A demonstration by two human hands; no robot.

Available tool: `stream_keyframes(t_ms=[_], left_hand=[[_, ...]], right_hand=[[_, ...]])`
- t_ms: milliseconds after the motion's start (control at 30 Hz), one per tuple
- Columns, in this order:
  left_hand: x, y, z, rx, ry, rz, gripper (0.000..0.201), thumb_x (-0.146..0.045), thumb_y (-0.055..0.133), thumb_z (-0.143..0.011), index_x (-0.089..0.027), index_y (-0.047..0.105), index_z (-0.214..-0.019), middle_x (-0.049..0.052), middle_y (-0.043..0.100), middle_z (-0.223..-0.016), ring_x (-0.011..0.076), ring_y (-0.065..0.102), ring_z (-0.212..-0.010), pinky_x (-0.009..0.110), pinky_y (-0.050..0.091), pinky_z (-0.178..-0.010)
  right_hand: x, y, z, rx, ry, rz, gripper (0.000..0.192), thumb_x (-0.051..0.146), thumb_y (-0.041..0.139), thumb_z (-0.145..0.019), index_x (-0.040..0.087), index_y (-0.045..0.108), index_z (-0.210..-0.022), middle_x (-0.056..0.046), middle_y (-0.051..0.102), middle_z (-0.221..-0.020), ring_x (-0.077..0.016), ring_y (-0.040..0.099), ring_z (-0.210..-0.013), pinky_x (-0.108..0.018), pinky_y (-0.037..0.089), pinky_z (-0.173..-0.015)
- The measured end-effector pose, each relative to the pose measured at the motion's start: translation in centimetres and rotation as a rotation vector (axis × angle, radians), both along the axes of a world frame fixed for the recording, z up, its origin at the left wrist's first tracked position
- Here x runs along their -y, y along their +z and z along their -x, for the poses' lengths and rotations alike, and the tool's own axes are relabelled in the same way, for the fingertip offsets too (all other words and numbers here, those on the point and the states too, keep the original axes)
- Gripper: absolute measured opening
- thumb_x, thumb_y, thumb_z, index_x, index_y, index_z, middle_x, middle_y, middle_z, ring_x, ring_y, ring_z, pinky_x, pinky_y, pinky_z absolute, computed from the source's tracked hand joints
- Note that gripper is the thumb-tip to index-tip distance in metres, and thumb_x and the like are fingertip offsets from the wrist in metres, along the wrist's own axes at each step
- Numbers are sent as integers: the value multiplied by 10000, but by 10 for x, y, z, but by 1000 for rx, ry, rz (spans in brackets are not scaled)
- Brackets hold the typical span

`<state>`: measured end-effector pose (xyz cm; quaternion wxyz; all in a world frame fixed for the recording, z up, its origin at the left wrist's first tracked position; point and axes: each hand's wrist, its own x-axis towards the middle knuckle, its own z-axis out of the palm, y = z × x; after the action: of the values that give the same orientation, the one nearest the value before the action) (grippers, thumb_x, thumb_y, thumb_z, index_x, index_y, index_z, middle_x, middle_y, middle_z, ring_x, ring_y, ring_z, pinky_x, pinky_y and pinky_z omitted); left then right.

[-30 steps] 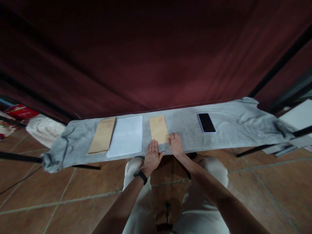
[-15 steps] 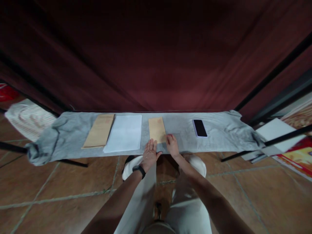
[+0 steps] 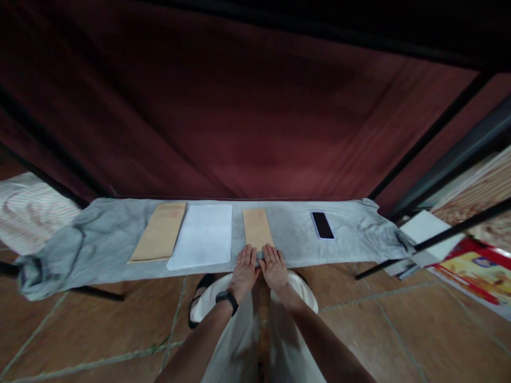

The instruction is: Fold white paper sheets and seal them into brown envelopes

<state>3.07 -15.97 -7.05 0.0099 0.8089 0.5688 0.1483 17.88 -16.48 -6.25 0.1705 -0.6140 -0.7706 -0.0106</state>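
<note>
Both hands are lying flat, palms down, side by side at the near edge of the tabletop (image 3: 343, 239), fingers extended and gripping nothing. Left hand (image 3: 244, 267) and right hand (image 3: 273, 264) are nearly touching at the thumbs, with the fingertips resting on or just at the near end of a small brown envelope (image 3: 256, 227); whether the fingertips are pressing on the envelope cannot be determined, since the near edge is lying hidden under them. A black band (image 3: 227, 299) is sitting on the left wrist.

The envelope is lying lengthwise near the middle of the tabletop, on a grey cloth (image 3: 99, 239) that is covering the whole surface and bunching at both ends. Just to the left, a white sheet stack (image 3: 203, 234) is lying flat, and beside that a larger brown envelope (image 3: 159, 232) is showing faint reddish print too small to read. A dark phone (image 3: 322, 225) is lying face up well to the right, apart from the hands.

Behind the tabletop, a dark red curtain (image 3: 239, 122) is filling the background. At the right margin, a white board (image 3: 425, 227) and a colourful printed item (image 3: 479, 271) are being cut off by the frame. At the left margin, a striped fabric (image 3: 32, 213) is only partly showing. Pale trousers and a dark sandal (image 3: 198, 295) are appearing below the tabletop edge, blurred.
</note>
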Motion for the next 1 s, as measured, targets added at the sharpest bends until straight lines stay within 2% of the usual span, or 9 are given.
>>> stream_keyframes(t_ms=[267, 433, 700, 867, 1000], left_hand=[[-3, -3, 9, -49, -33, -44, 637, -258, 487, -900, -52, 405, -1497, 231, 416, -1564, 327, 341, -1489, 513, 367, -1174], [-4, 2, 11, -66, -65, -42, 635, -293, 482, -907, -36, 419, -1485, 252, 418, -1554, 338, 348, -1484, 512, 374, -1169], [-9, -2, 14, 4, -68, -37, 630, -358, 469, -923, -12, 458, -1449, 271, 451, -1524, 355, 382, -1464, 532, 373, -1167], [-12, 1, 17, 120, -68, -8, 552, -386, 337, -1004, -47, 538, -1391, 213, 537, -1476, 295, 448, -1428, 469, 394, -1169], [-11, 8, 10, 142, -15, 8, 531, -381, 297, -1025, -87, 569, -1373, 175, 556, -1467, 274, 467, -1411, 460, 387, -1174]], right_hand=[[-1, 5, 7, -60, -53, 38, 489, 343, 368, -1053, 179, 461, -1504, -109, 453, -1554, -234, 420, -1449, -453, 274, -1200], [2, 9, 10, -58, -82, 4, 482, 313, 416, -1043, 124, 481, -1482, -147, 472, -1538, -238, 417, -1452, -454, 298, -1198], [5, -2, 5, -74, -182, -41, 520, 351, 471, -1024, 104, 481, -1481, -173, 512, -1507, -270, 468, -1410, -464, 354, -1161], [7, 1, 2, -96, -167, -36, 506, 345, 451, -1029, 103, 497, -1471, -173, 515, -1506, -283, 470, -1406, -464, 352, -1156], [10, 10, 0, -88, -153, -8, 492, 346, 430, -1040, 109, 506, -1465, -181, 522, -1499, -295, 473, -1394, -465, 354, -1141]])
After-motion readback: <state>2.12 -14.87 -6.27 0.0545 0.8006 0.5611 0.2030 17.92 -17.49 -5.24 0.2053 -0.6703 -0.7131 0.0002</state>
